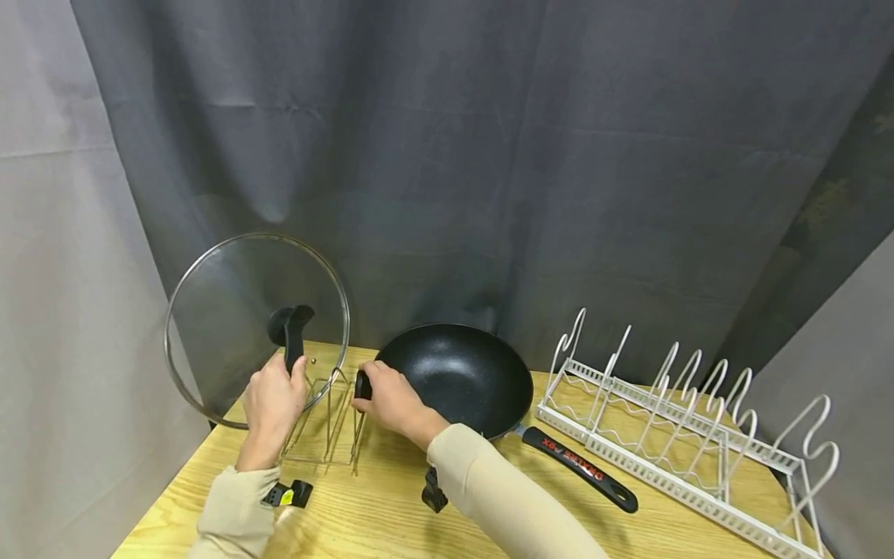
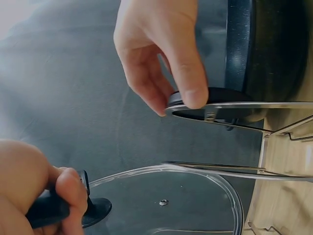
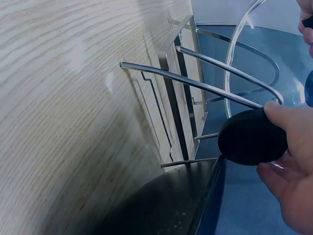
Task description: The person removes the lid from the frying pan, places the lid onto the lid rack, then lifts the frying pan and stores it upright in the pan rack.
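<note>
My left hand [image 1: 275, 397] grips the upright black handle [image 1: 295, 345] of a large glass lid [image 1: 226, 318] with a metal rim. The lid stands on edge, its lower part at the left end of a small metal wire rack [image 3: 195, 84]. At the rack's other end, my right hand [image 1: 396, 400] pinches a black oval disc [image 3: 252, 137] at the top of a wire loop, thumb on one side and fingers on the other. Close beside that hand sits a black wok [image 1: 450, 380], partly behind the right wrist in the head view.
The wok's long black handle [image 1: 580, 467] points toward the front right. A white rack [image 1: 670, 480] with several wavy upright dividers stands on the right of the wooden table [image 1: 363, 512]. Grey curtains [image 1: 461, 155] hang right behind the table.
</note>
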`<state>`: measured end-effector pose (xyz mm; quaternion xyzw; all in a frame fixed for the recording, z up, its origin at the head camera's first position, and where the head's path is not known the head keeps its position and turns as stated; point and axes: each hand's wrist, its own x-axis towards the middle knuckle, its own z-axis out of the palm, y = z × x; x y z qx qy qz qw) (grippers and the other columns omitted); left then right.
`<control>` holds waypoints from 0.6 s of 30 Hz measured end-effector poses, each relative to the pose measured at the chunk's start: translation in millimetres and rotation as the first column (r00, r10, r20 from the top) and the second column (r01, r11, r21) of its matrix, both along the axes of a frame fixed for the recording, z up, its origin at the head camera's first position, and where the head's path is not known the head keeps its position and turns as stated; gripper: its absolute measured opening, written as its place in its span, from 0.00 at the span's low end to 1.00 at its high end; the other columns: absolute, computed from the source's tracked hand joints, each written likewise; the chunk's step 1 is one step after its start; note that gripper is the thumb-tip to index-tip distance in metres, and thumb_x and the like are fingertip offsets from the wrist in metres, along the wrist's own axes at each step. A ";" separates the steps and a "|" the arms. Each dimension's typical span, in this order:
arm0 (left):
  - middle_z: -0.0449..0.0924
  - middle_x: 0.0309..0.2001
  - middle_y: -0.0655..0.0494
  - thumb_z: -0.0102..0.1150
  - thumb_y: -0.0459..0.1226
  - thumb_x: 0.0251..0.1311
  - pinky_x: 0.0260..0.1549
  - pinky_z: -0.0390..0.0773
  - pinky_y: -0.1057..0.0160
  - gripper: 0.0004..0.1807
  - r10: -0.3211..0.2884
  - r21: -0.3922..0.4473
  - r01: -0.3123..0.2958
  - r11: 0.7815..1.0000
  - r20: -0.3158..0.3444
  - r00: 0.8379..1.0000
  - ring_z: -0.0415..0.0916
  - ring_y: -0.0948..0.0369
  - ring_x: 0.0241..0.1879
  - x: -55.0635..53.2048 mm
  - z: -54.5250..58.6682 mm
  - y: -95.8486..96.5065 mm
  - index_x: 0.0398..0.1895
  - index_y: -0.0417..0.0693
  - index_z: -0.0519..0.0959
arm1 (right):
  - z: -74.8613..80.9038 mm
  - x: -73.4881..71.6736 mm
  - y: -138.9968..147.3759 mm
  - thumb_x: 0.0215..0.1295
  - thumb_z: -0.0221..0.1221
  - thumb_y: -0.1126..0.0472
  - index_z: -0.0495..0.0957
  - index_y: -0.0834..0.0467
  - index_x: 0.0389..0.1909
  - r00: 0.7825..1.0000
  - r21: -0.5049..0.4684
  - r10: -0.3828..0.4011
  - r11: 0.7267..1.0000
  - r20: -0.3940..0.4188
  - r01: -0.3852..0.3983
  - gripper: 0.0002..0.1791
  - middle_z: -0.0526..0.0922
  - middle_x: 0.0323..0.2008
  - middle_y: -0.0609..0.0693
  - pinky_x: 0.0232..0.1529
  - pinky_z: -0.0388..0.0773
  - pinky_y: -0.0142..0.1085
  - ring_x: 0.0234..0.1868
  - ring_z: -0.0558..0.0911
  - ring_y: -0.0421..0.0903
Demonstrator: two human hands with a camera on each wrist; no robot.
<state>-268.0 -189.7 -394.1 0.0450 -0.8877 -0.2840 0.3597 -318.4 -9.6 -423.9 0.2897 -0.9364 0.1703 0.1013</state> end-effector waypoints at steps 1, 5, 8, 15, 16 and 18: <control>0.73 0.17 0.38 0.56 0.41 0.64 0.15 0.68 0.43 0.19 0.003 -0.006 -0.003 1.000 -0.001 1.000 0.74 0.37 0.19 0.4 -1.0 0.3 0.19 0.38 0.70 | -0.6 -0.2 0.4 0.61 0.61 0.46 0.69 0.57 0.60 1.000 0.004 0.001 1.000 -0.004 -0.001 0.30 0.74 0.56 0.50 0.53 0.72 0.40 0.55 0.76 0.46; 0.72 0.15 0.39 0.54 0.42 0.65 0.13 0.67 0.45 0.19 -0.004 -0.022 0.004 1.000 0.027 1.000 0.73 0.39 0.17 0.6 -3.7 2.0 0.20 0.38 0.71 | -1.8 -1.3 2.1 0.62 0.60 0.45 0.70 0.57 0.61 1.000 0.019 0.012 1.000 -0.020 -0.011 0.30 0.73 0.57 0.50 0.55 0.72 0.39 0.56 0.75 0.46; 0.71 0.15 0.41 0.53 0.43 0.66 0.11 0.66 0.48 0.20 -0.012 -0.023 0.013 1.000 0.070 0.997 0.73 0.42 0.16 -0.5 -5.8 3.3 0.21 0.38 0.70 | -1.7 -1.5 3.2 0.62 0.60 0.45 0.70 0.58 0.61 0.999 0.026 0.021 0.999 -0.029 -0.020 0.30 0.73 0.58 0.51 0.55 0.72 0.38 0.57 0.75 0.46; 0.70 0.15 0.45 0.50 0.44 0.68 0.11 0.64 0.54 0.20 -0.038 -0.023 0.041 0.999 0.143 0.989 0.70 0.47 0.14 -1.0 -12.5 1.1 0.21 0.40 0.69 | -2.4 -2.4 6.1 0.67 0.55 0.46 0.66 0.59 0.64 0.997 0.063 0.078 0.995 0.004 -0.078 0.31 0.68 0.64 0.54 0.59 0.67 0.39 0.63 0.69 0.48; 0.70 0.15 0.45 0.50 0.44 0.68 0.11 0.64 0.54 0.20 -0.041 -0.021 0.045 0.999 0.146 0.988 0.70 0.47 0.15 -0.7 -13.8 0.8 0.21 0.40 0.69 | -2.2 -2.1 7.0 0.67 0.55 0.47 0.66 0.59 0.65 0.996 0.058 0.084 0.995 0.014 -0.084 0.30 0.67 0.65 0.54 0.60 0.67 0.39 0.64 0.68 0.48; 0.71 0.15 0.45 0.49 0.45 0.68 0.12 0.65 0.53 0.21 -0.045 -0.018 0.049 0.999 0.152 0.987 0.71 0.47 0.15 0.0 -16.1 0.6 0.21 0.40 0.69 | -1.1 -1.3 9.0 0.67 0.55 0.47 0.66 0.59 0.65 0.995 0.047 0.093 0.994 0.029 -0.094 0.30 0.67 0.65 0.54 0.60 0.66 0.40 0.64 0.68 0.49</control>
